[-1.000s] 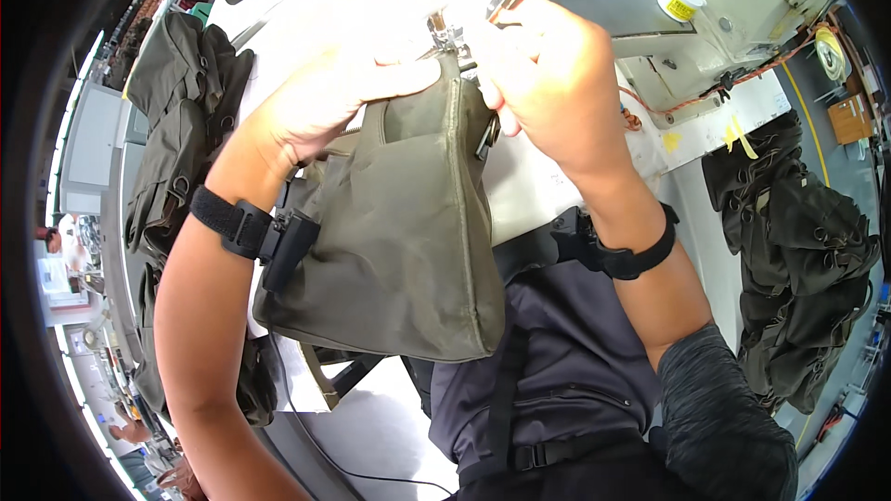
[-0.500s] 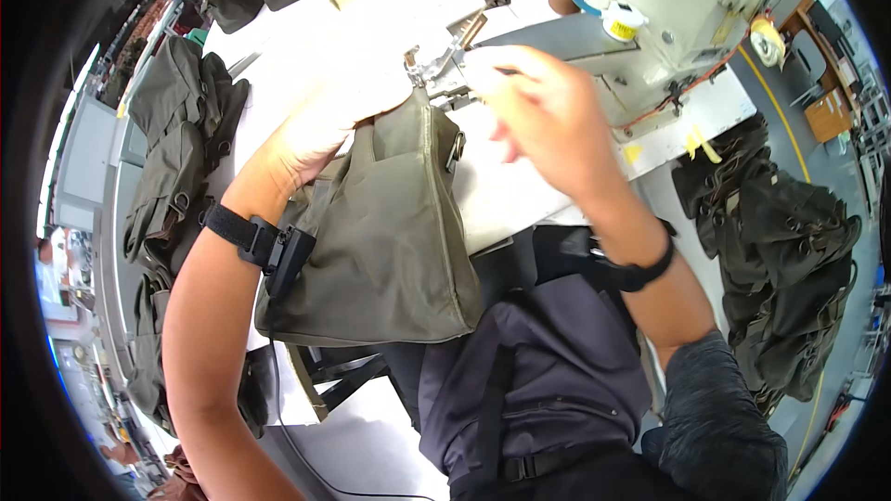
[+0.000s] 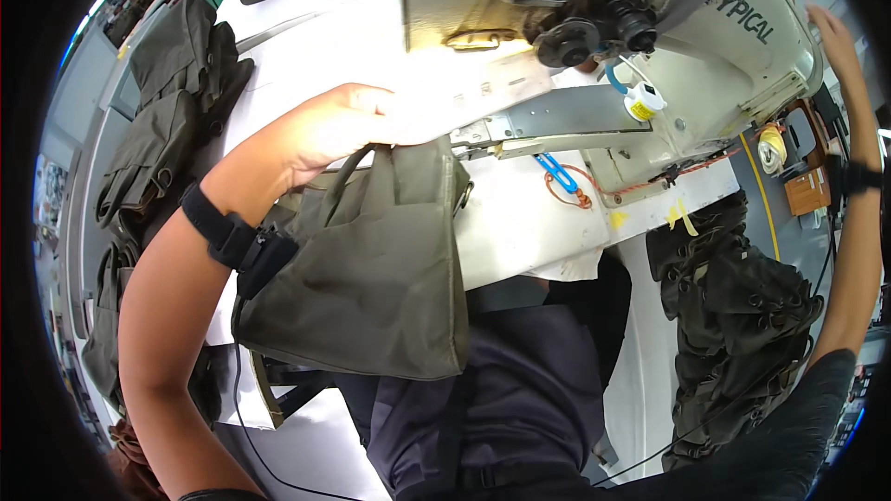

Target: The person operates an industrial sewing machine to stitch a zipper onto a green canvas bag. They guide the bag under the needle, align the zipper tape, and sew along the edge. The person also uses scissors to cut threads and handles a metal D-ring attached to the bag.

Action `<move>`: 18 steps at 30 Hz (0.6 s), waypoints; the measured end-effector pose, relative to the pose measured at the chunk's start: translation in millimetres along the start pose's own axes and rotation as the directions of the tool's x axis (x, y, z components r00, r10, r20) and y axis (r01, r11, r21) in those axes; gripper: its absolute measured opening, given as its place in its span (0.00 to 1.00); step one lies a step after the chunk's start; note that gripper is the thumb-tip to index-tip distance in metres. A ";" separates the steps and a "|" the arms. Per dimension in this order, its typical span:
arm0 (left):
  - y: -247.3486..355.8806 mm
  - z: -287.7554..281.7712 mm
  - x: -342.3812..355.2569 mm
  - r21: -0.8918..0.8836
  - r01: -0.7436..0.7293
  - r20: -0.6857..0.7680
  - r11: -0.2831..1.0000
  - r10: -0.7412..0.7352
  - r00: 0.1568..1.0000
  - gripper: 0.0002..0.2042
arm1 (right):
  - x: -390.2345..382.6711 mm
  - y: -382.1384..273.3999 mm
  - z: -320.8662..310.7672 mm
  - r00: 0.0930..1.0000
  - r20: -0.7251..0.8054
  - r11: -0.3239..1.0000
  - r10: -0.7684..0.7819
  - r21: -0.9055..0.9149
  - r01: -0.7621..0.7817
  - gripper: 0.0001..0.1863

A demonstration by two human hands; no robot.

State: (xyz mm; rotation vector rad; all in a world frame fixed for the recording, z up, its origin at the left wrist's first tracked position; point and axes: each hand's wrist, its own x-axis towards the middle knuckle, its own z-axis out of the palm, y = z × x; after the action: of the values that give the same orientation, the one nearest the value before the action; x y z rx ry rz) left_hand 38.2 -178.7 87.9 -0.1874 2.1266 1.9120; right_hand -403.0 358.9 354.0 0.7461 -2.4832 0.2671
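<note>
A worker's left grip (image 3: 339,125) was closed on the upper edge of an olive bag (image 3: 371,260), thumb and fingers pinched near a strap, though glare washed out the fingertips. The right grip (image 3: 837,42) held nothing visible, its fingers extended beside the far end of a pale sewing machine (image 3: 770,60); contact could not be told. The bag hung over the near edge of a white desk (image 3: 506,232), its top just beside the machine's metal plate (image 3: 575,111) and its body sloping toward the worker's dark apron (image 3: 501,390). The machine's head loomed beyond the left grip, under bright light. A small white container (image 3: 642,103) rested by the machine, and a blue tool (image 3: 557,173) lay near an orange cord (image 3: 585,199). More olive bags (image 3: 167,65) were heaped at left, dark ones (image 3: 733,315) at right. The left arm, banded in black (image 3: 227,232), bent inward at the elbow; the right arm stretched upward along the rim of view.
</note>
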 end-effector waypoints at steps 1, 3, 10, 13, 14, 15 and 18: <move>1.1 0.9 0.2 -0.008 -0.004 -0.007 1.000 0.004 1.000 0.22 | 21.5 8.1 8.6 0.966 0.240 0.996 0.094 -0.025 -0.090 0.24; 2.3 0.3 -10.4 0.003 0.050 -0.081 0.999 -0.050 0.995 0.19 | 30.5 7.8 61.4 0.861 0.478 0.951 0.176 0.143 -0.274 0.23; 24.0 17.7 -8.5 0.099 -0.069 -0.116 0.993 0.081 0.990 0.18 | -36.5 -20.9 68.5 0.900 0.376 0.736 0.221 0.541 -0.407 0.23; 29.8 23.0 -17.3 0.228 -0.074 -0.233 0.971 0.128 0.964 0.13 | -64.4 -32.4 76.7 0.967 0.037 0.772 0.252 0.594 -0.224 0.25; 26.4 22.8 -14.7 0.182 -0.056 -0.217 0.982 0.096 0.971 0.15 | -77.8 -31.9 85.8 0.955 -0.126 0.796 0.270 0.587 -0.147 0.25; 26.7 24.6 -12.3 0.128 -0.054 -0.208 0.990 0.080 0.975 0.18 | -89.8 -25.7 93.1 0.917 -0.293 0.840 0.270 0.537 -0.076 0.25; 25.3 25.2 -7.2 0.009 -0.141 -0.109 0.990 0.141 0.984 0.21 | -143.2 9.3 156.2 0.789 -0.584 0.965 0.190 0.258 -0.041 0.26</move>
State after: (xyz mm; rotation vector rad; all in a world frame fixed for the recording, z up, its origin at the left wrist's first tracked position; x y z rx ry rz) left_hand 41.0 -151.4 111.8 -0.1484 2.2679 2.0223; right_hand -374.2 380.6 145.0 0.4881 -1.8925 0.7347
